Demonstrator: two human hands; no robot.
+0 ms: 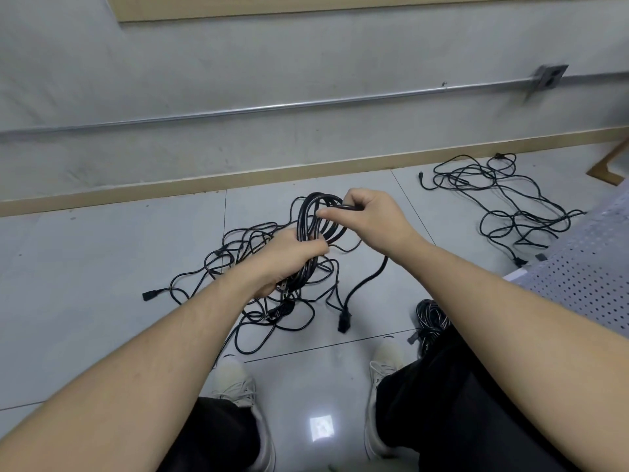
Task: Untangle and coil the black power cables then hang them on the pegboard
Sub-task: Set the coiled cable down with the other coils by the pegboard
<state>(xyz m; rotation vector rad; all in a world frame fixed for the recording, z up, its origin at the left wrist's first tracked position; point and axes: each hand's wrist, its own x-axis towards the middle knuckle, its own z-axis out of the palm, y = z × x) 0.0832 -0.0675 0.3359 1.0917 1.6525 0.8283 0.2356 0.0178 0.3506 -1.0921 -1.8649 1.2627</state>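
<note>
Left: a tangle of black cables [258, 267] on the floor tiles [102, 267]. Centre: the left hand [289, 257], fingers curled, grips the lower part of an upright cable coil [311, 226]; the right hand [371, 216] pinches the cord at the coil's top, its plug end [343, 323] hanging near the floor. Right: a coiled bundle [431, 315] beside the knee, a second loose cable pile [500, 202] farther off, and a perforated board [592, 267].

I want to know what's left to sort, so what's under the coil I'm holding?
Under the coil, gripped by the left hand and right hand, a tangle of black cable lies on the floor. Hands and coil cover its middle.
</note>
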